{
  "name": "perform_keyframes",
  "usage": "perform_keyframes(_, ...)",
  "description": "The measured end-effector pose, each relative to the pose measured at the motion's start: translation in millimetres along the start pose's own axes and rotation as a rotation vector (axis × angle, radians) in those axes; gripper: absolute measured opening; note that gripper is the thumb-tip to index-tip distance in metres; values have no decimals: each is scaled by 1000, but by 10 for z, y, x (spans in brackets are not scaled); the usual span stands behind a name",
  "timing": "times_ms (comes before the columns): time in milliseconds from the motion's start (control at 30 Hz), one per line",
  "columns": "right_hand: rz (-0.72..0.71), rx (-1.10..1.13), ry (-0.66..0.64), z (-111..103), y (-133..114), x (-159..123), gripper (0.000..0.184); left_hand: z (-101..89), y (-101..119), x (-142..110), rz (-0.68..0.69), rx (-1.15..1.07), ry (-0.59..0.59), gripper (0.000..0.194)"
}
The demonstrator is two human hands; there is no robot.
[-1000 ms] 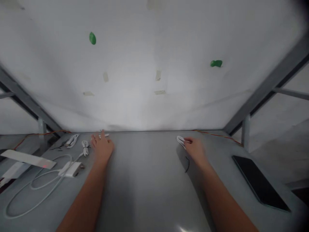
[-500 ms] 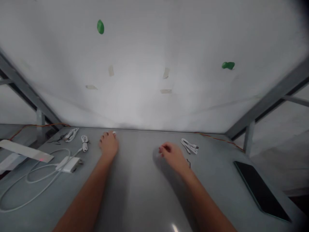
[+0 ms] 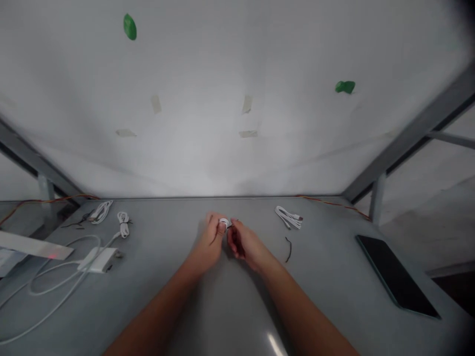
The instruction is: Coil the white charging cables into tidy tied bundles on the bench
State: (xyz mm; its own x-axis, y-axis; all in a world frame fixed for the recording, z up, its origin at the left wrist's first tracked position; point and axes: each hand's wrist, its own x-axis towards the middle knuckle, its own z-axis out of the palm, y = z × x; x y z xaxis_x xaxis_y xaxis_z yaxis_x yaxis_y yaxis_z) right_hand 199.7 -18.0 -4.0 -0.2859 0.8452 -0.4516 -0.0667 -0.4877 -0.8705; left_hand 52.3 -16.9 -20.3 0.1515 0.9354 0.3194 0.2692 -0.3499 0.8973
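Now, left hand: the left hand [image 3: 209, 245] is gripping a small white coil [image 3: 223, 222] over the middle of the table [image 3: 326, 277], thumb and fingers covering part of it.
Right hand: the right hand [image 3: 247, 247] is curling its fingers, fingertips pinching a black tie [image 3: 229, 227] beside that coil.
Loose tie: a loose tie [image 3: 289, 249] is lying curved to the right of the right hand.
Cable: a folded white cable [image 3: 288, 217] is lying near the back edge, behind the loose tie.
Phone: a phone [image 3: 399, 277] is lying flat, well off to the right.
Left side: a tied coil [image 3: 123, 225] is resting behind the charger [image 3: 99, 259]; a far coil [image 3: 101, 211] is lying farther back.
Cord: a long cord [image 3: 89, 235] is looping across the charger toward the front left.
Bar: a white bar [image 3: 35, 243] is showing a red glow near one end.
Wall: the wall [image 3: 208, 158] is rising behind, bearing green patches [image 3: 129, 26].
Since half a second ago: the hands are now meeting mid-table instead of staying well apart; the loose tie is showing whole, no longer partly behind the right arm; the folded white cable is staying put.
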Motion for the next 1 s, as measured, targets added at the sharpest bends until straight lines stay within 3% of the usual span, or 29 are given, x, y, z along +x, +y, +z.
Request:
perform_keyframes(100, -87, -28, -64, -68, 15, 1, 40, -5, -14, 6, 77, 49, -54, 45)
perform_keyframes(200, -287, -220, -22, -138, 60, 18, 29, 19, -68, 19, 37, 41, -46, 44)
perform_keyframes(333, -557, -640, 142, -201, 110, 26, 22, 51, -126, 20, -318, -209, -106, 55)
perform_keyframes(433, -579, -843, 244, -241, 119, 14, 25, -19, -106, 26, -625, -452, -254, 64)
perform_keyframes(500, -567, -920, 298, -262, 117, 3, 25, -102, -61, 50, -688, -602, -261, 60)
perform_keyframes(600, -542, -937, 312, -267, 115, -6, 24, -199, 17, 94, -512, -750, -26, 55)
perform_keyframes(667, -548, -838, 262, -255, 116, -1, 23, -215, 60, 93, -322, -694, 79, 58)
perform_keyframes(733, -553, -665, 178, -246, 115, 16, 24, -194, 90, 54, -180, -514, 12, 63)
perform_keyframes(867, -502, -390, 60, -260, 97, 43, 28, -91, 95, -56, -34, -127, -254, 67)
perform_keyframes(933, -474, -363, 31, -269, 77, 23, 29, -35, 65, -72, -31, -55, -226, 51)
perform_keyframes(1000, -487, -416, 13, -265, 54, -27, 29, 7, 25, -56, -118, -89, -148, 37)
